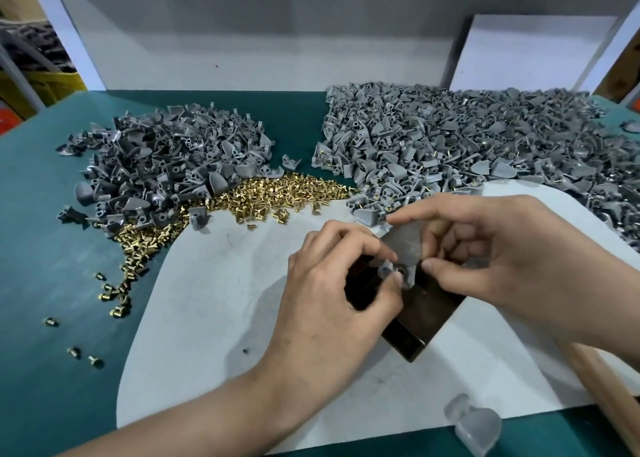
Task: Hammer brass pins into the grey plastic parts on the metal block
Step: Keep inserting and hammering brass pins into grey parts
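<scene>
Left hand (332,304), right hand (502,249) — part (412,276) hole-up

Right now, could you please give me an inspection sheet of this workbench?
Surface: green mat with a white sheet on it.
Job's things: grey part on the metal block; brass pins heaped; hammer.
Clutter: left pile of bare parts; right pile with pins fitted; loose part at the near edge.
Hands: left hand pinches the grey part; right hand grips the hammer near its head.
Cables: nothing seen.
Surroundings: white board behind; yellow container at left.
</scene>
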Tool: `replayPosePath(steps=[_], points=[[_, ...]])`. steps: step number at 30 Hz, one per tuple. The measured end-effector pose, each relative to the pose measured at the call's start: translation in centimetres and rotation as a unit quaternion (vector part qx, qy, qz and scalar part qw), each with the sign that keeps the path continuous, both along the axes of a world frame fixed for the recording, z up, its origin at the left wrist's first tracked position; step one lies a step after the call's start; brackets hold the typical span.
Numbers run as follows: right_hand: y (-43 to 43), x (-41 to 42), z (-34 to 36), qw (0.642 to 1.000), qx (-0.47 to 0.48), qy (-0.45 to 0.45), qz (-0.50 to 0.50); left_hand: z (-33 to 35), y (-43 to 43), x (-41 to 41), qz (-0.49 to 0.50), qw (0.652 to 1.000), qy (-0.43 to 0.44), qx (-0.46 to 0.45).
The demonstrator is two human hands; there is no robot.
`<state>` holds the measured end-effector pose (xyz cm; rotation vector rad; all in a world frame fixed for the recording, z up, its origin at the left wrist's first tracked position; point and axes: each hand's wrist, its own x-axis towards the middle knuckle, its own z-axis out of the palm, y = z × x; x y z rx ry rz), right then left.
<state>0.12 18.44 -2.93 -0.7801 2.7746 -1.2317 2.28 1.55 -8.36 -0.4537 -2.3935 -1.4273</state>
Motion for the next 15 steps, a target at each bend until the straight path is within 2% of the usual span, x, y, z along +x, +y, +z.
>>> replayPosePath(steps=[2, 5, 9, 15], points=[[-0.2, 0.3, 0.0, 0.999, -0.034, 0.006, 0.007, -0.1, -0.1, 0.0, -0.007, 1.0, 0.004, 0.0], [-1.0, 0.9, -0.2, 0.998, -0.037, 0.056, 0.018, -0.1, -0.1, 0.0, -0.021, 0.999, 0.026, -0.008], [-1.5, 1.3, -0.4, 0.994, -0.085, 0.069, 0.002, -0.3, -0.1, -0.1, -0.024, 0.998, 0.063, 0.005], [-1.5, 1.1, -0.4, 0.984, -0.176, 0.008, 0.029, -0.5, -0.3, -0.1, -0.044, 0.993, 0.094, 0.053]])
